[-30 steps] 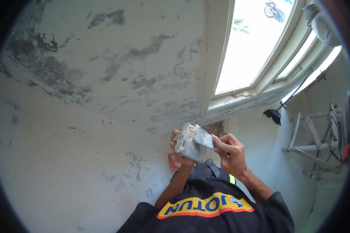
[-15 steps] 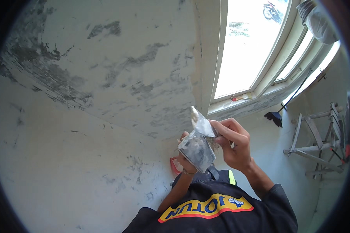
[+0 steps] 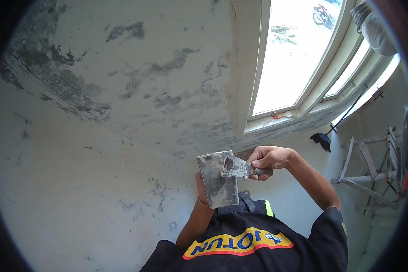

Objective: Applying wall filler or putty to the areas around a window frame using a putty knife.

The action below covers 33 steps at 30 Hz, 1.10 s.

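Note:
My left hand (image 3: 201,188) grips a flat rectangular metal plate, which looks like a plastering trowel (image 3: 220,192), from its underside; the plate's grip and most of my fingers are hidden behind it. Grey-white putty smears cover its face. My right hand (image 3: 271,157) is closed around the dark handle of a putty knife (image 3: 235,167). The knife's putty-streaked blade lies flat over the upper right part of the trowel, overlapping its edge. Both tools are in front of my chest, close to the wall (image 3: 167,122).
White wall surfaces carry grey patches. A window (image 3: 285,59) is at upper right, with a small red-and-white item (image 3: 283,115) on its sill. A black broom (image 3: 322,140), a wooden trestle (image 3: 369,167) and a white plastic bag (image 3: 377,31) stand or hang at the right.
The putty knife has turned from upright above the trowel to lying across its face. My right elbow has swung outward. The trowel has turned to show its face more fully.

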Tool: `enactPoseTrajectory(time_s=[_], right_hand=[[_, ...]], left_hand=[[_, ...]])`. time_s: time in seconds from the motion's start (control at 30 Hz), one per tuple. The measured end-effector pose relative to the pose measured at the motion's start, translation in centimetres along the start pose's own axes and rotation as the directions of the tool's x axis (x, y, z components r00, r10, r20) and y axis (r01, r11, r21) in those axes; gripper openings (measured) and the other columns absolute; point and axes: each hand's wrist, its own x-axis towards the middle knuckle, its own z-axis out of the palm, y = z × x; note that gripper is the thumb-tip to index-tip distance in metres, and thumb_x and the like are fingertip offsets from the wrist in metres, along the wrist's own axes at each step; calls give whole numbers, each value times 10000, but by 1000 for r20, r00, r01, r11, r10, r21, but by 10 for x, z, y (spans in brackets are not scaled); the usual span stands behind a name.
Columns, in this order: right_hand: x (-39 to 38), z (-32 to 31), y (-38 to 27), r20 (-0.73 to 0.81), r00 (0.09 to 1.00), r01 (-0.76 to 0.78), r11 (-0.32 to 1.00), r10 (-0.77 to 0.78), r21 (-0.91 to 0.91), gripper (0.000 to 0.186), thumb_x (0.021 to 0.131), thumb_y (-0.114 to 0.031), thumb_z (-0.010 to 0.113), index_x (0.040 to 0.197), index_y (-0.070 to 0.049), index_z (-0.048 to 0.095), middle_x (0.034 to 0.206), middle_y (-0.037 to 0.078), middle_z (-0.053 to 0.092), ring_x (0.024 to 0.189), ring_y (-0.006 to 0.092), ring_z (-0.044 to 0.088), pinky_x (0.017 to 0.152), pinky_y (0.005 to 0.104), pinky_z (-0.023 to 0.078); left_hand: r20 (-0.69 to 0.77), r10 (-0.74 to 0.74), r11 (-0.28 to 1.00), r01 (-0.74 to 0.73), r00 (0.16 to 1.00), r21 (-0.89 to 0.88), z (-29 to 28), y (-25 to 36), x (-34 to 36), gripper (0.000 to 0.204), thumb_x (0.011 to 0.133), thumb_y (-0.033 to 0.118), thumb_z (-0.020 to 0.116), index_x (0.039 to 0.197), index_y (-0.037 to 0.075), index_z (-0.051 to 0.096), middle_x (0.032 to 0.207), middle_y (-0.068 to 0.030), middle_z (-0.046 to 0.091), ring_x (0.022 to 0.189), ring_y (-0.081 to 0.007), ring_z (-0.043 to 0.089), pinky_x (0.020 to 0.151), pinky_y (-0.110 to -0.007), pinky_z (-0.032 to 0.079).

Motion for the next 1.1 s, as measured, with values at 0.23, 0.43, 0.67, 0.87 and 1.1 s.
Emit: enactPoseTrajectory(time_s=[0.23,0.43,0.67,0.87,1.1], right_hand=[[-28,-22,13,-168,985,-67,993,50,-97,346,962,-238,572,1011,94,655,798,64,629,614,109,563,531,220,449],[-37,51,13,-483,677,125,734,-555,-668,291,849,-64,688,1131,7,684,829,62,618,727,144,589,639,269,491],[-9,115,46,-487,330,-271,413,-809,-870,548,666,145,698,1160,-92,700,845,96,591,724,205,599,620,305,504],[2,105,56,-480,253,-264,417,-840,-869,512,684,160,690,1140,-73,708,846,99,565,739,193,597,595,299,513],[7,99,50,-392,239,-228,341,-888,-912,510,698,173,681,1148,-65,704,880,106,553,747,185,596,575,285,514]], left_hand=[[84,-46,998,49,995,-33,16,6,-1,553,884,428,412,1198,-2,562,1053,-200,647,895,-303,665,744,-404,596],[-27,225,974,-226,974,-31,-40,14,11,583,863,447,428,1227,4,533,1170,-198,589,918,-339,631,788,-439,579],[245,513,814,-557,822,164,-82,5,33,616,913,468,341,1379,73,418,1283,-167,548,1109,-317,606,893,-457,553],[480,532,568,-714,698,409,-81,0,44,572,989,430,313,1454,97,314,1317,-158,527,1150,-309,585,911,-459,546],[552,516,693,-698,655,181,-17,-29,47,498,996,479,332,1198,43,465,1204,-145,580,1088,-262,609,879,-419,559]])
